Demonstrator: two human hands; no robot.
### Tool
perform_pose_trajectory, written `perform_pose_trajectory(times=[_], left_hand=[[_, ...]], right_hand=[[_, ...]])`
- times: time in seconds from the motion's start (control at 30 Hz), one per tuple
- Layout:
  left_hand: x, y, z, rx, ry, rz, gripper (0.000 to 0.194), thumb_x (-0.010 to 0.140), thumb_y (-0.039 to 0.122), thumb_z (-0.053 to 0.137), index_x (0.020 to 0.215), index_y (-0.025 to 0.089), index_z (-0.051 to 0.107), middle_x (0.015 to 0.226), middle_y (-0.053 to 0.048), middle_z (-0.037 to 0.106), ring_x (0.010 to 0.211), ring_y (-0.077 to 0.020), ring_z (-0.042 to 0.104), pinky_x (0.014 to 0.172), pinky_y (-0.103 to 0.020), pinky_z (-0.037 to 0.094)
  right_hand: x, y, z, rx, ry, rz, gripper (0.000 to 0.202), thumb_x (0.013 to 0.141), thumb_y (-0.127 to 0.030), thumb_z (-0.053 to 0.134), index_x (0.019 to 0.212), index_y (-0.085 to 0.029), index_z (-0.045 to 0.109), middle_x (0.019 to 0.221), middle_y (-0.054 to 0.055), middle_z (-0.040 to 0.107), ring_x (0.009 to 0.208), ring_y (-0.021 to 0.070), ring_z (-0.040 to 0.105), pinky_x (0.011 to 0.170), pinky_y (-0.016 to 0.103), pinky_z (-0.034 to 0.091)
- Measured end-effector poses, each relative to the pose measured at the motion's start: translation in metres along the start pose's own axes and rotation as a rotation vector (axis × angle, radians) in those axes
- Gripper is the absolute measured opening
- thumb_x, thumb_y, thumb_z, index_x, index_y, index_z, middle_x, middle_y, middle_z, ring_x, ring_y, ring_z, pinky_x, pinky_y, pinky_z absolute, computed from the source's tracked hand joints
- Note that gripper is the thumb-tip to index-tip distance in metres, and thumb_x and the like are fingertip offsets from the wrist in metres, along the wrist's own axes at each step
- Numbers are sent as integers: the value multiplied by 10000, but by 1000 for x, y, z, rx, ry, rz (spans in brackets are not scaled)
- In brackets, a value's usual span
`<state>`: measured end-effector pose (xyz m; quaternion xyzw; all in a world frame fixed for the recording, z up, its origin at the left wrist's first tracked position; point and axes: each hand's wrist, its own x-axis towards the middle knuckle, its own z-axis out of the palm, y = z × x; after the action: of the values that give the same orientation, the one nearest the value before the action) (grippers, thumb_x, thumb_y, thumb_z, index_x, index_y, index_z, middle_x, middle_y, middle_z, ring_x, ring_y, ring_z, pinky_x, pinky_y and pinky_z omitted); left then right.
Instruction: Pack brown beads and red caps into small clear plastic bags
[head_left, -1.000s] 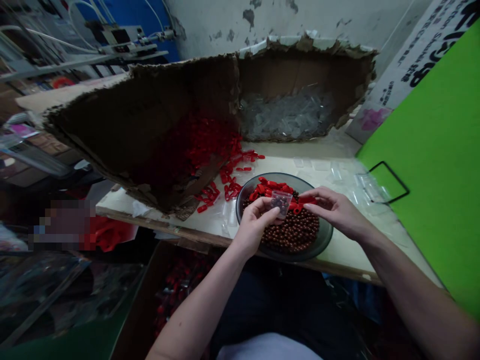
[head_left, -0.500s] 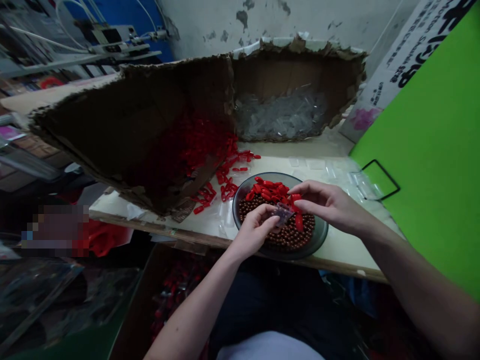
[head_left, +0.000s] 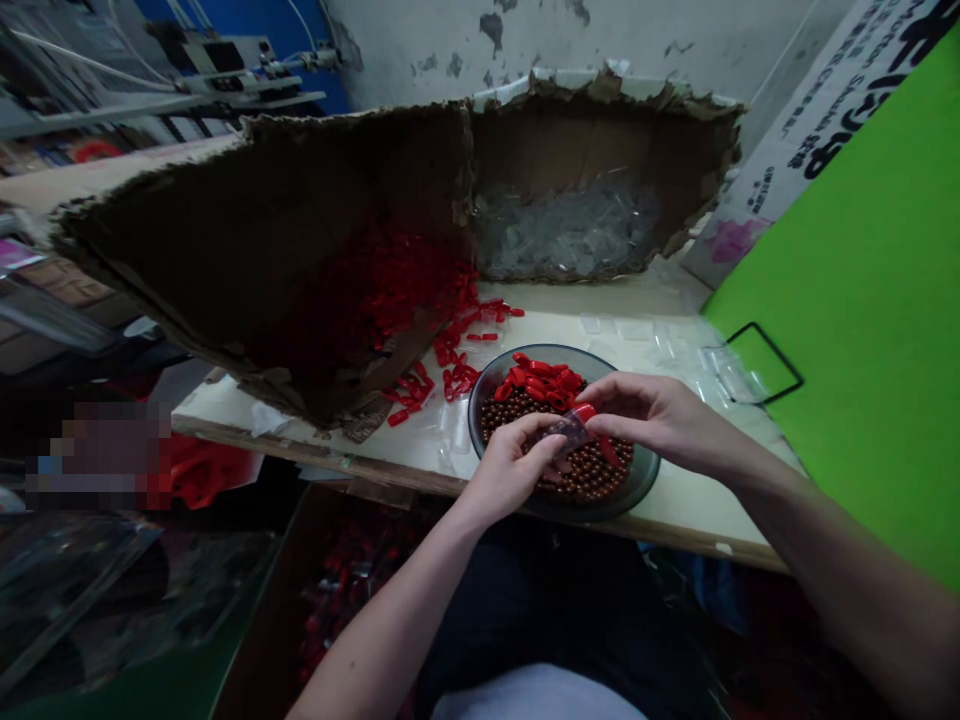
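Beads in bowl, on table, before box.

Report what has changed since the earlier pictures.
The right hand has brought a red plastic cap leftward, up against the end of the small clear plastic box, which the left hand has tilted from upright to slanting. Its grip, the grey bowl and the brown beads stayed as before.

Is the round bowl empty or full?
Partly full: brown beads and red pieces lie in the bowl, but its bare wall shows at the right.
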<state>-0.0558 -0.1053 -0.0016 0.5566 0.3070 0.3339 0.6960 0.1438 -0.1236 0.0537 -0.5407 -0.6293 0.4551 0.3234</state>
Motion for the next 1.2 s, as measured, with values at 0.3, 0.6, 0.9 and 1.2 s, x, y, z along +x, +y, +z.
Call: perform_pose_trajectory(times=[0.3,0.6,0.9,1.2], left_hand=[[-4,4,-2,114,-1,42,321,845,355,571,1103,189,666,984,-56,695,741,-152,648,690,-264,552],[4,-6,-5,31,-9,-69,292,801,355,632,1006,150,664,886,-51,693,656,-130,647,628,-238,537],[21,-12,1,-401,21,-182,382,728,424,709,909,143,523,794,-85,706,612,-146,676,548,-204,501],[23,-10,2,-173,-162,-250,388,774,396,670,1043,123,610,765,-53,669,565,-107,619,547,-209,483]], right_hand=[[-4,1,2,6,2,16,283,749,-407,716,947,-206,703,903,49,736,806,202,684,729,321,542],[-1,16,14,-6,85,10,322,756,-430,693,967,-187,711,905,58,733,825,222,680,808,387,539],[-5,36,40,286,745,-127,332,903,-485,475,1082,-265,646,1056,71,677,937,230,654,884,410,505],[27,25,30,385,597,-154,496,928,-582,254,1125,-268,584,1075,80,669,1050,223,622,941,405,477]])
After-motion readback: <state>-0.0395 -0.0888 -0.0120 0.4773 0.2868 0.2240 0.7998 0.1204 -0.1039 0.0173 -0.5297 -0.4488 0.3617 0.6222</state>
